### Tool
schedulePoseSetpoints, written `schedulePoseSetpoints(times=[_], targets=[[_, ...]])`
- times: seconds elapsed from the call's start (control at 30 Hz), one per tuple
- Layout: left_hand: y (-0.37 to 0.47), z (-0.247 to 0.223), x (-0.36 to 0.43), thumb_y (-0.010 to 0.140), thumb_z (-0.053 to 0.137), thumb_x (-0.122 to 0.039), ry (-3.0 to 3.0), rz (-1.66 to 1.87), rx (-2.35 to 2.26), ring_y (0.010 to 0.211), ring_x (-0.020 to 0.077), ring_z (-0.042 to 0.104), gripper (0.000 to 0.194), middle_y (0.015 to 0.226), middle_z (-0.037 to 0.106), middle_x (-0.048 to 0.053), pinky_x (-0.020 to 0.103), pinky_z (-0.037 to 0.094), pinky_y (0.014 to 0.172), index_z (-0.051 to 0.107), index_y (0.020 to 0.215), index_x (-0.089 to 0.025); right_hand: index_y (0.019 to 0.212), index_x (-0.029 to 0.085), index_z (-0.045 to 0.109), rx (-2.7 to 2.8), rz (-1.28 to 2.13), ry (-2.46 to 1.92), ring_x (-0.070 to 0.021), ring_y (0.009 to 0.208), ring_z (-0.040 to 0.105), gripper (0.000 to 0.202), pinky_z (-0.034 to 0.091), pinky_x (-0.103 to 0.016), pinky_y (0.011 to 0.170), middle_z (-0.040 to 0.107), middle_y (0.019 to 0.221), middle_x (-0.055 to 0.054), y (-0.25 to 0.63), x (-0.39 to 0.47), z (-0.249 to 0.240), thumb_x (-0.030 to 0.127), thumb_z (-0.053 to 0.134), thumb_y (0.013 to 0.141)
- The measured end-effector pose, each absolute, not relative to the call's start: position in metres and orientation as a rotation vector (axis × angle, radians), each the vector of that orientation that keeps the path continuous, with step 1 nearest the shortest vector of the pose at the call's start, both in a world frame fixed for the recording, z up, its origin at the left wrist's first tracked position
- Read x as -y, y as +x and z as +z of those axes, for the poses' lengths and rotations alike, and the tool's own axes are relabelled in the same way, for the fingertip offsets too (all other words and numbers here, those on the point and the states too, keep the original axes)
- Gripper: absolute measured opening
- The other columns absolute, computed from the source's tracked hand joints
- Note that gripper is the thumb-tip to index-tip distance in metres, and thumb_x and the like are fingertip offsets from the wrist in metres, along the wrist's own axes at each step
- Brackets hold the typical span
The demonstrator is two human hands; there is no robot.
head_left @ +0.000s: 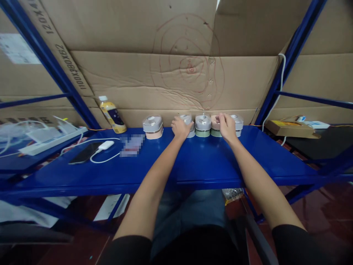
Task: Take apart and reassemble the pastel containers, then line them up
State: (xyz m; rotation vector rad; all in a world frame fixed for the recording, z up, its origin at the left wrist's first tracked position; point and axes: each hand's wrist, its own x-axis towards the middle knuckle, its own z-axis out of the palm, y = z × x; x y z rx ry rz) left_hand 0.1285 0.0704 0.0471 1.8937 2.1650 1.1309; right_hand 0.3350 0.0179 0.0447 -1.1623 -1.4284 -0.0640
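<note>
Several small two-part containers with clear lids stand along the back of the blue table. My left hand (180, 129) has its fingers spread at the left side of a grey container (190, 134), partly covering it. Beside that one is a green container (202, 133). My right hand (227, 127) is over the right part of the row, its fingers loosely bent and apart. It partly hides a container with a pink top and green base (215, 132) and a grey one (238, 122). A pink container (154, 134) stands apart on the left.
A yellow bottle (113, 117) stands at the back left. Nearer are a phone (85, 153), a white charger (106, 145) with its cable and a blurred flat item (132, 145). A cardboard wall (124, 77) rises behind the blue table (154, 170). An open cardboard box (289, 129) lies at right.
</note>
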Motion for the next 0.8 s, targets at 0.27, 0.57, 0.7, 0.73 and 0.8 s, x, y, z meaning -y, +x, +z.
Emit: schedulePoseSetpoints(times=[0.27,0.57,0.7,0.73,0.8], targets=[[0.123,0.046,-0.062,0.106,0.035,-0.064,1.99,1.071,-2.003,0.132,0.0434,0.063,0.088,0.138,0.066,0.033,0.048,0.048,0.108,0.03,0.162,0.003,0.083,0.025,0.067,1.463,-0.082,-1.127,-0.0253,0.087,0.066,0.05,0.051,-0.042,0.086,0.071,0.083,-0.007,0.334,-0.017,0.046,0.056,0.035,0.106],[0.029,0.061,-0.081,0.086,0.075,-0.05,2.04,1.242,-2.488,0.158,0.0507,0.027,0.097,0.168,0.027,0.035,0.065,0.025,0.126,0.033,0.161,-0.005,0.082,0.024,0.068,1.48,-0.087,-1.134,-0.0271,0.091,0.068,0.053,0.053,-0.047,0.092,0.074,0.088,-0.01,0.327,-0.013,0.048,0.058,0.035,0.106],[-0.006,0.056,-0.092,0.07,0.089,-0.06,1.781,1.045,-2.584,0.147,0.0572,0.041,0.113,0.16,0.035,0.038,0.071,0.039,0.113,0.037,0.157,-0.01,0.084,0.024,0.069,1.502,-0.061,-1.16,-0.0284,0.096,0.07,0.054,0.054,-0.048,0.095,0.075,0.09,-0.01,0.325,-0.009,0.049,0.06,0.035,0.106],[-0.01,0.054,-0.092,0.07,0.09,-0.058,1.766,1.018,-2.567,0.143,0.0558,0.047,0.108,0.157,0.04,0.036,0.069,0.043,0.11,0.04,0.154,-0.012,0.084,0.024,0.069,1.504,-0.059,-1.162,-0.0287,0.096,0.07,0.054,0.054,-0.049,0.095,0.075,0.091,-0.011,0.324,-0.009,0.049,0.059,0.035,0.106],[-0.016,0.05,-0.092,0.074,0.088,-0.055,1.778,0.994,-2.516,0.134,0.0516,0.057,0.095,0.149,0.048,0.032,0.063,0.049,0.106,0.046,0.148,-0.014,0.083,0.024,0.069,1.509,-0.05,-1.163,-0.029,0.097,0.07,0.054,0.054,-0.05,0.097,0.075,0.092,-0.011,0.324,-0.008,0.049,0.058,0.034,0.106]])
